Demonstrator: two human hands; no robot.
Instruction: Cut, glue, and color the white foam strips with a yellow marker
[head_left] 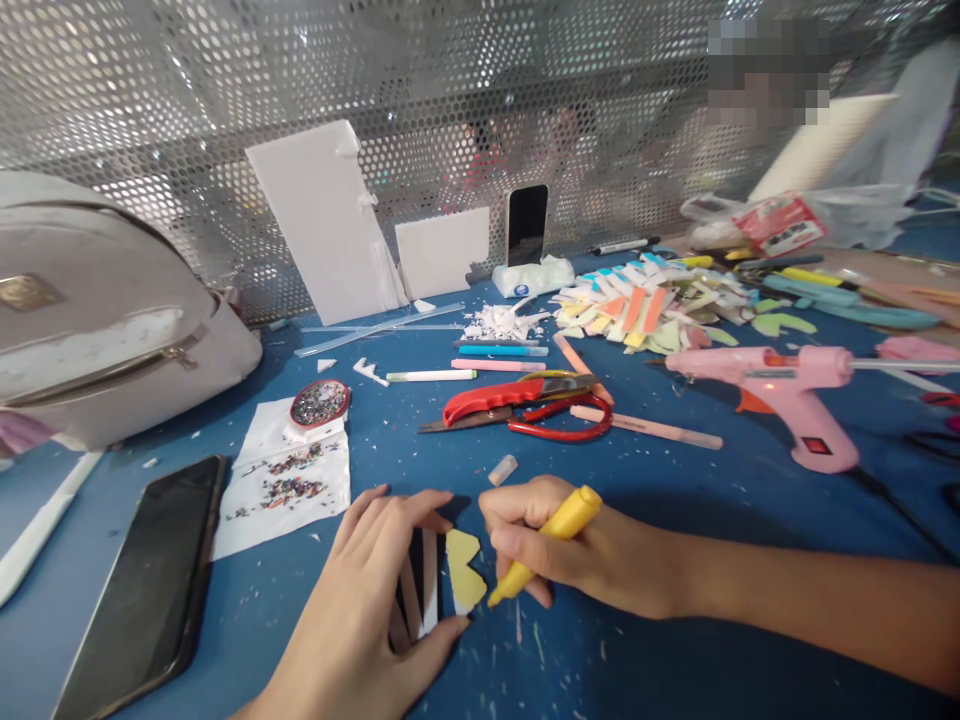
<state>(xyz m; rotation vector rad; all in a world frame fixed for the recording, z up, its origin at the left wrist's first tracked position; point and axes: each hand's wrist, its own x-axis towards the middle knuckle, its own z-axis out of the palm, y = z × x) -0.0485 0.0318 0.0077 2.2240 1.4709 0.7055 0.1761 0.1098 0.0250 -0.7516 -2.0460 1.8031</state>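
Note:
My right hand [540, 545] is closed around a yellow marker [568, 517], tilted with its tip pointing down. That tip is beside the lower right edge of a flat yellow cut-out [463, 572] with a notched edge; I cannot tell whether they touch. My left hand [375, 590] is closed over a black-and-white striped piece [426, 580], thumb at the near end and fingers at the far end. The striped piece lies right beside the yellow cut-out, and my palm partly hides it. A small clear cap [502, 470] lies just beyond my hands.
Red-handled scissors [562, 415] and a red-handled cutter [491, 400] lie ahead, among several pens. A pink glue gun [795, 390] is at right, near piled coloured strips [645, 305]. At left are a phone [142, 590], beads on white paper [289, 490] and a backpack [112, 310].

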